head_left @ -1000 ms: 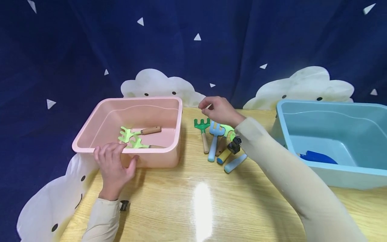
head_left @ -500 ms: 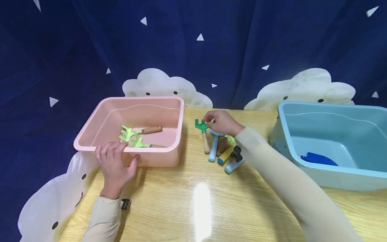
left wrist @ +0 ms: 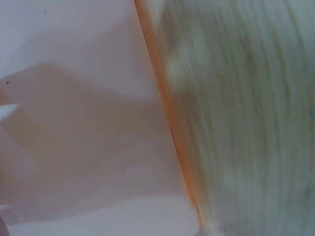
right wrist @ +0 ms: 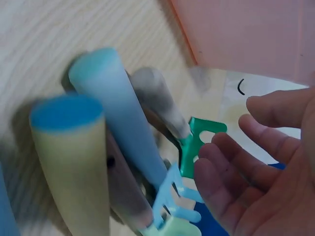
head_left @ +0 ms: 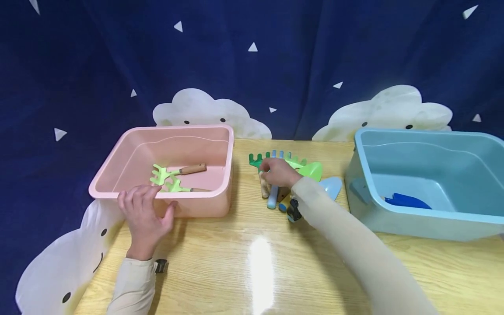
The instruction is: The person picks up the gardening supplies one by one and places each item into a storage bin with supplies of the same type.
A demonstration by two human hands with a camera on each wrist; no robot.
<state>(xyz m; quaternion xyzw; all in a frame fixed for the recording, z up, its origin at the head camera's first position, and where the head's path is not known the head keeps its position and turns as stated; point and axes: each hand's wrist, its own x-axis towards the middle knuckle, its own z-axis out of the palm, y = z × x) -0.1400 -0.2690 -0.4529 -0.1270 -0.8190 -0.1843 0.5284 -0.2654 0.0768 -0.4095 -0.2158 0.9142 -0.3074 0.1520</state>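
Observation:
My left hand holds the near rim of the pink bin, fingers over the top and thumb against the outer wall. Two light green toy rakes with wooden handles lie inside. My right hand is over a cluster of toy garden tools, its thumb and fingers apart with nothing between them in the right wrist view. Nearest to it is a dark green rake. Beside that lie a light blue rake, a light green rake, a green shovel and a light blue shovel.
At right stands a blue bin with a dark blue shovel blade in it. A thick yellow handle sits among the tools. Behind the wooden table hangs a dark blue curtain with clouds.
My right hand has come down and nearer from above the rake heads to the handles, uncovering the green and light blue shovel blades. The left hand stays on the pink bin.

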